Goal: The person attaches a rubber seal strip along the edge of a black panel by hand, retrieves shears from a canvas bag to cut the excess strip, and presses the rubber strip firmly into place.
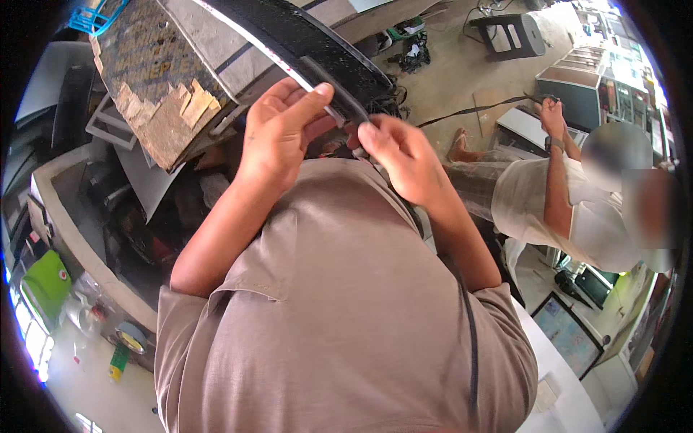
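Note:
My left hand is closed on a long, thin, light-coloured strip, with the thumb pressed on its top near the end. Beside it runs a dark, flexible-looking band. Its near end is pinched between the thumb and fingers of my right hand. Both hands are close together in front of my chest. Behind the strip and the band lies a long black panel with a speckled surface. What the fingers do underneath is hidden.
A worn board with torn, peeling edges lies at the left, by a pale-walled bin of dark scraps. On the right a person sits low, holding a dark strap. A dark slotted stool stands on the floor beyond.

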`<state>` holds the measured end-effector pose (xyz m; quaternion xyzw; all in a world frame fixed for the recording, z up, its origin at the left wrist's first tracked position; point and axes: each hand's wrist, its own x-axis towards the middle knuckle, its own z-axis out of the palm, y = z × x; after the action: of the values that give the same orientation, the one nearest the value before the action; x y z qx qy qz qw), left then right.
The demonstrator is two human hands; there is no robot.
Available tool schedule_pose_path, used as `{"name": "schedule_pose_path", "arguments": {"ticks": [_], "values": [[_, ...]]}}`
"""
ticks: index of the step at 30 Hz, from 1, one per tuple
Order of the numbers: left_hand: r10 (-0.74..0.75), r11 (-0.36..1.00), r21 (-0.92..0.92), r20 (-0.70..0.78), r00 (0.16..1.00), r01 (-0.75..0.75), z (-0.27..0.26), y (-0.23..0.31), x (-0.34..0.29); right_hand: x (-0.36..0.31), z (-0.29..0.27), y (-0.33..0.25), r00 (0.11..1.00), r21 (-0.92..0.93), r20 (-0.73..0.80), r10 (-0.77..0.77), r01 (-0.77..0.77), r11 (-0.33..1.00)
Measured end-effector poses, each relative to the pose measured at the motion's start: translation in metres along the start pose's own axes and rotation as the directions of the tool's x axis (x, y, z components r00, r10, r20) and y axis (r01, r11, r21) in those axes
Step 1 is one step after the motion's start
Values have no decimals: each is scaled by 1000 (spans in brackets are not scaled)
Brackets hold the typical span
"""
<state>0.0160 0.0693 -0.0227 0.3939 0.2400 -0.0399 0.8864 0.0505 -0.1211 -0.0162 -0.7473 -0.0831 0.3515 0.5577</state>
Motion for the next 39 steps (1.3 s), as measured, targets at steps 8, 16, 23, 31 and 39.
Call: {"name": "schedule_pose_path", "arguments": {"ticks": [8,16,23,31,39], "values": [[37,998,56,-56,998,-34,-19,11,7,-17,-20,-1,985,9,-52,-165,166,986],[93,989,121,-66,993,-85,-14,24,11,-16,-6,-18,995,64,-95,12,-5,998],[76,982,183,-106,991,-55,-19,8,22,-10,-5,-26,964,-73,-250,-91,75,995],[53,991,130,-92,994,-41,-21,7,23,-24,-15,-21,944,-110,-212,-252,233,966],[25,978,209,-62,998,-11,-5,-6,12,-8,9,-8,915,-251,-282,-290,221,942]]}}
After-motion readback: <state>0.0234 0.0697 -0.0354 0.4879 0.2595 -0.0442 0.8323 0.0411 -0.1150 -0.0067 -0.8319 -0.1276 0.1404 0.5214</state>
